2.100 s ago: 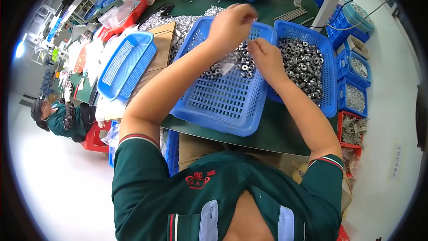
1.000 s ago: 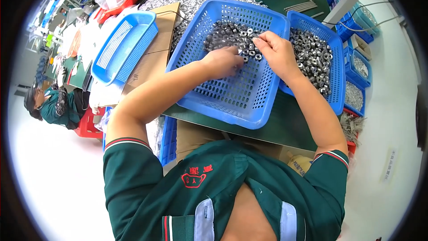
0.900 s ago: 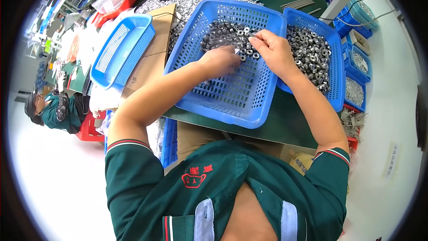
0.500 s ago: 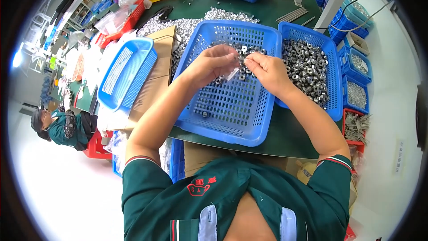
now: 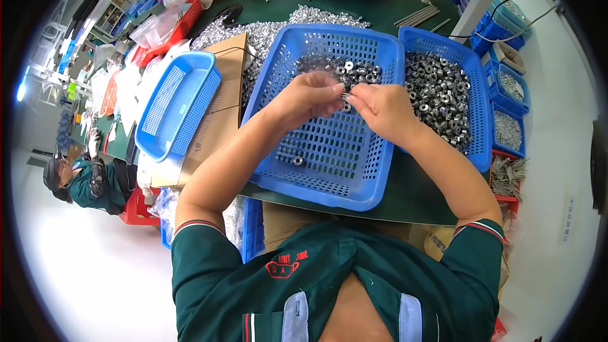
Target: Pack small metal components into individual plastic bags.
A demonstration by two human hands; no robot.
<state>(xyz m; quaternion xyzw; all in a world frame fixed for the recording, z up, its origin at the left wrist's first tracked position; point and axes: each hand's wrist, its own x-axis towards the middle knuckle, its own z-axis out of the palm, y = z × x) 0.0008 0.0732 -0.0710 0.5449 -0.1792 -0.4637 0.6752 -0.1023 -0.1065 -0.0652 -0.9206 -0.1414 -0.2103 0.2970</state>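
Seen from the head camera, looking down: two bare forearms reach up from a dark green work shirt and meet over a blue slotted basket [image 5: 320,171] on a green table [image 5: 405,6]. The left hand [image 5: 308,98] and right hand [image 5: 382,111] are closed together, fingertips pinching a small metal part [image 5: 346,95] between them, held just above the basket and not resting in it. Behind the hands, at the basket's far end, lies a small heap of ring-shaped metal nuts [image 5: 339,69]. One loose nut [image 5: 297,161] sits alone on the otherwise bare basket floor.

Just right of it, touching, a second blue basket [image 5: 472,98] is heaped with similar nuts. To the left, an empty blue tray [image 5: 174,104] rests on a cardboard box [image 5: 212,120]. A silver pile of parts [image 5: 266,28] spreads across the table beyond.

As a judgement, most of the work looks left: both heaps remain large. At far left, another seated person [image 5: 85,180] works.
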